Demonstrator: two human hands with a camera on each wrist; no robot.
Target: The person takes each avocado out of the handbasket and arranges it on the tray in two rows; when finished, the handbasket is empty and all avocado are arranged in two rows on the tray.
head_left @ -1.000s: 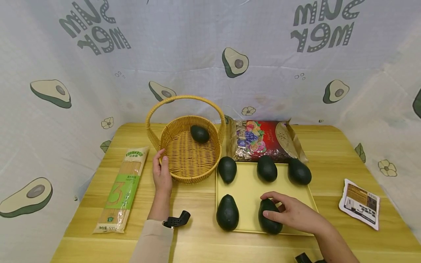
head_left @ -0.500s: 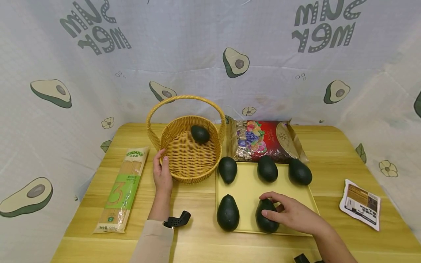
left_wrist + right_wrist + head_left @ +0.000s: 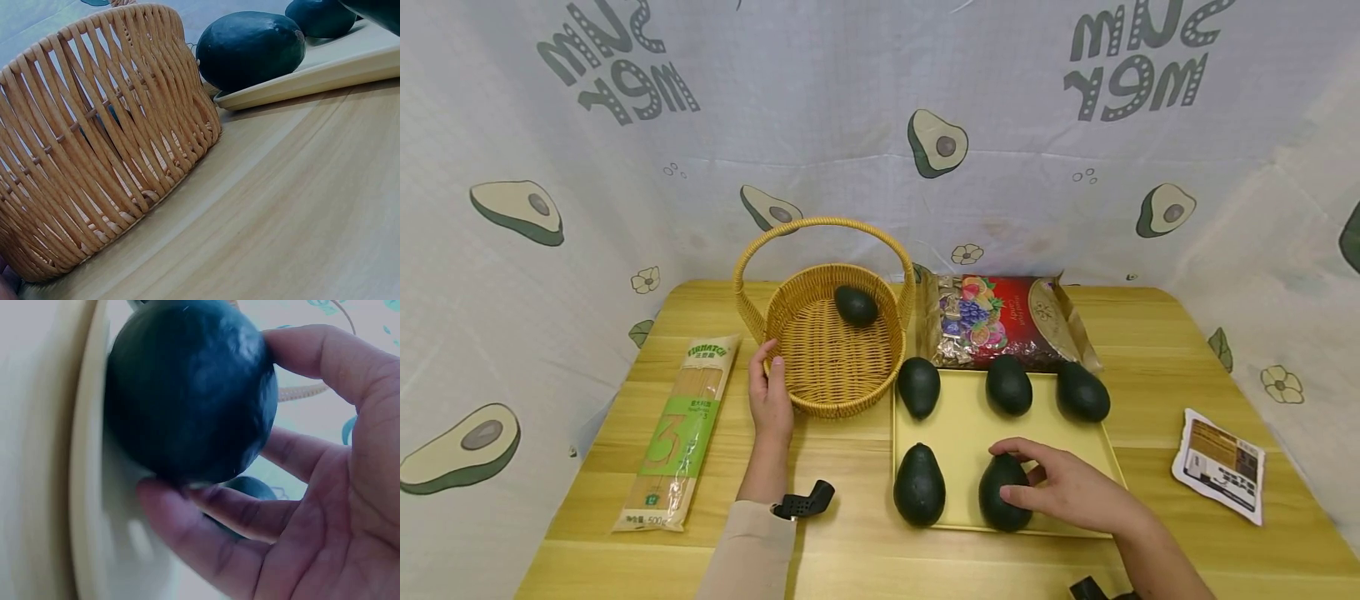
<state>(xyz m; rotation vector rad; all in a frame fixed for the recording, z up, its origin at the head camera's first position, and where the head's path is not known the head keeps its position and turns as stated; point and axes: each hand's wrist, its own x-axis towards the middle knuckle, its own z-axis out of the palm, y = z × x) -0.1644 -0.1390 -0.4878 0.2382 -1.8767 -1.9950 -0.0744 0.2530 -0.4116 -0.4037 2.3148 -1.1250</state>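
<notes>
At the left side of a wicker basket [image 3: 838,408], my left hand [image 3: 771,408] grips the rim, thumb over the edge. One dark green avocado [image 3: 856,306] lies inside against the far wall. The left wrist view shows the woven side of the basket [image 3: 106,137] close up. My right hand [image 3: 1060,487] holds another avocado [image 3: 1000,492] between thumb and fingers, over the front of a yellow tray [image 3: 962,433]. In the right wrist view this avocado [image 3: 187,394] shows end-on, close to the tray's edge. A further avocado [image 3: 919,485] lies at the tray's front left.
Along the tray's back edge are three avocados, the middle one [image 3: 1009,385] nearer the right one. Behind them lies a red candy bag [image 3: 1007,321]. A spaghetti pack [image 3: 681,433] lies left of the basket, a small white-edged packet [image 3: 1221,465] at far right.
The avocado in my right hand has shifted a little to the left and turned slightly more upright. My left hand and the basket have stayed in place.
</notes>
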